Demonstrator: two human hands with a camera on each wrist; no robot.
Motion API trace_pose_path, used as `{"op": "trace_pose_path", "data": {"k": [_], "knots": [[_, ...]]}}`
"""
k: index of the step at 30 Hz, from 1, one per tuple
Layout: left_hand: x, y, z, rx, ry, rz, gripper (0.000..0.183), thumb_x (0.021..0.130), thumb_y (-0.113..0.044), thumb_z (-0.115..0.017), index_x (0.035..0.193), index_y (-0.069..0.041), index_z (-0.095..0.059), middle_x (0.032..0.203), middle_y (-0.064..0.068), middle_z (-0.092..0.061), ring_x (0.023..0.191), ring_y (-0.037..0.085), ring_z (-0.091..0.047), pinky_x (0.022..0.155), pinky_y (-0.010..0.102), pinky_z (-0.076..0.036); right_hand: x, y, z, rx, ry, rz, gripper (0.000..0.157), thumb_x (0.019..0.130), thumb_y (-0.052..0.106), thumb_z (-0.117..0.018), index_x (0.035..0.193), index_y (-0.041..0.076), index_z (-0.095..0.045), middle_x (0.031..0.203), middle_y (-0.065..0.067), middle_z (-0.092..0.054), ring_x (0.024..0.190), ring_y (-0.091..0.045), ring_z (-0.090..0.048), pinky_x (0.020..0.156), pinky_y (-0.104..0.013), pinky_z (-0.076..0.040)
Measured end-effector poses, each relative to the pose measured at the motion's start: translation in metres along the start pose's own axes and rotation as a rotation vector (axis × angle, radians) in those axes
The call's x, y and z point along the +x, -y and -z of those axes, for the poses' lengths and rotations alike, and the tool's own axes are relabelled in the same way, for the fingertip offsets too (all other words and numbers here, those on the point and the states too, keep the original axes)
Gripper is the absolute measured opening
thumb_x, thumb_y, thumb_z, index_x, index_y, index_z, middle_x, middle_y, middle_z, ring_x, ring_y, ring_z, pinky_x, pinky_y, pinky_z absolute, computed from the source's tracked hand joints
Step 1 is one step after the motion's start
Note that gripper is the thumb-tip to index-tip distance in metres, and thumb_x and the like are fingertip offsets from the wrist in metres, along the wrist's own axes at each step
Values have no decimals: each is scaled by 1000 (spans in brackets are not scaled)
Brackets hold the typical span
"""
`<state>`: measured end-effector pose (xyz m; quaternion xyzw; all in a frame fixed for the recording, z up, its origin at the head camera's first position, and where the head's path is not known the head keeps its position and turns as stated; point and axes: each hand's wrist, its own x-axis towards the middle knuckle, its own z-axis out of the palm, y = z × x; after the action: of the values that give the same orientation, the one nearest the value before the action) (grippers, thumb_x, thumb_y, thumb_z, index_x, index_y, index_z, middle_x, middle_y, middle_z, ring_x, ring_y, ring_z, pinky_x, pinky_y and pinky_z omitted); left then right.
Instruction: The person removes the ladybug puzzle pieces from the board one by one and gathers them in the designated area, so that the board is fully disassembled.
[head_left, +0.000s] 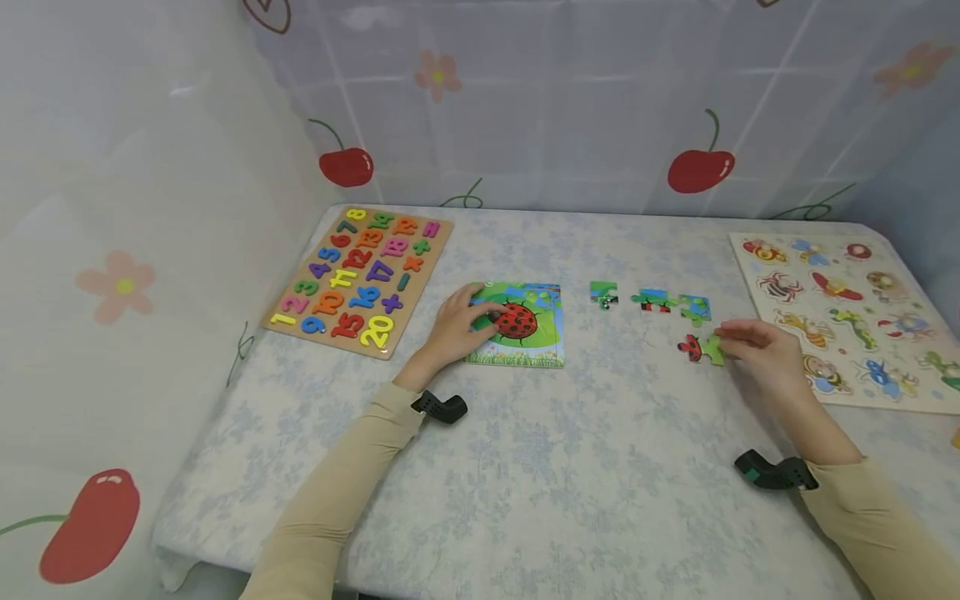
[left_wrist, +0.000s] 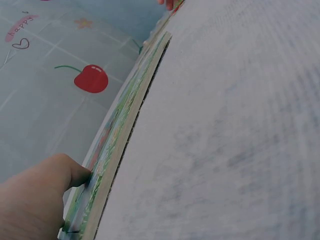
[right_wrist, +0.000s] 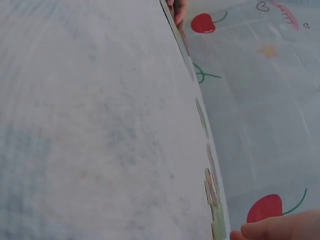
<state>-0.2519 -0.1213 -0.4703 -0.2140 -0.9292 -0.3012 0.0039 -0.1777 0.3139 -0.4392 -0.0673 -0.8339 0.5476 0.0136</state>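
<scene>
My left hand (head_left: 456, 323) rests on the left part of a square ladybug puzzle board (head_left: 543, 346), its thumb and index finger at the ladybug's head. In the left wrist view the thumb (left_wrist: 75, 175) touches the board's top face. My right hand (head_left: 765, 354) is at the right end of the loose jigsaw pieces, fingertips right at a green piece (head_left: 712, 350). That piece lies beside a red, black-spotted piece (head_left: 689, 347). Just behind them are a blue-green piece (head_left: 696, 308) and a piece with red (head_left: 655, 301). Another piece (head_left: 604, 292) lies nearer the board.
A wooden number board (head_left: 405, 321) with raised coloured digits lies at the back left. At the right is a pale insect puzzle board (head_left: 765, 287), close beside my right hand. A patterned cloth (head_left: 570, 475) covers the table, and a printed curtain (head_left: 540, 108) hangs behind it.
</scene>
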Motion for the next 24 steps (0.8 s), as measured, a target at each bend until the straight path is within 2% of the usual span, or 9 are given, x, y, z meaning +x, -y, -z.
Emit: {"op": "trace_pose_path", "data": {"k": [5, 8, 14, 16, 18, 21, 24], "knots": [[0, 0, 1, -17, -25, 23, 34, 89, -31, -64, 122, -20, -64, 152, 8, -34, 144, 31, -25, 117, 57, -18, 0, 9, -5, -39, -4, 3, 24, 94, 16, -59, 113, 2, -60, 84, 36, -59, 78, 15, -55, 64, -7, -47], [0, 0, 1, -18, -36, 31, 36, 88, -31, -65, 122, -20, -64, 152, 7, -35, 144, 30, -27, 116, 57, -19, 0, 18, -15, -70, 34, 38, 26, 95, 18, -58, 114, 0, -60, 84, 36, -58, 79, 15, -54, 65, -7, -46], [0, 2, 1, -27, -41, 35, 36, 87, -28, -64, 122, -18, -64, 151, 7, -37, 143, 30, -28, 116, 57, -19, 8, 44, -61, -95, 150, 91, 34, 95, 19, -59, 118, -6, -58, 86, 32, -57, 81, 13, -56, 67, -13, -50], [0, 3, 2, -30, -45, 35, 36, 87, -27, -65, 121, -18, -64, 151, 7, -37, 143, 30, -29, 116, 57, -20, 11, 54, -80, -81, 197, 87, 34, 95, 19, -59, 119, -6, -58, 91, 23, -62, 83, 9, -57, 69, -16, -51], [0, 3, 2, -33, -47, 34, 35, 87, -27, -65, 120, -18, -65, 150, 7, -38, 142, 30, -30, 116, 56, -21, 16, 64, -99, -87, 254, 92, 33, 95, 17, -59, 120, -5, -59, 100, 8, -66, 88, 4, -59, 74, -19, -52], [0, 3, 1, -42, -51, 30, 33, 86, -26, -66, 118, -17, -65, 150, 7, -39, 142, 30, -31, 115, 56, -22, 24, 77, -125, -120, 323, 117, 31, 94, 12, -59, 120, -3, -59, 114, -14, -65, 98, -12, -62, 80, -27, -52], [1, 3, 1, -47, -52, 31, 31, 86, -26, -66, 115, -17, -65, 149, 7, -39, 142, 30, -31, 115, 57, -22, 31, 88, -149, -133, 366, 155, 30, 92, 8, -60, 121, -3, -60, 120, -23, -61, 105, -30, -59, 83, -37, -52]]}}
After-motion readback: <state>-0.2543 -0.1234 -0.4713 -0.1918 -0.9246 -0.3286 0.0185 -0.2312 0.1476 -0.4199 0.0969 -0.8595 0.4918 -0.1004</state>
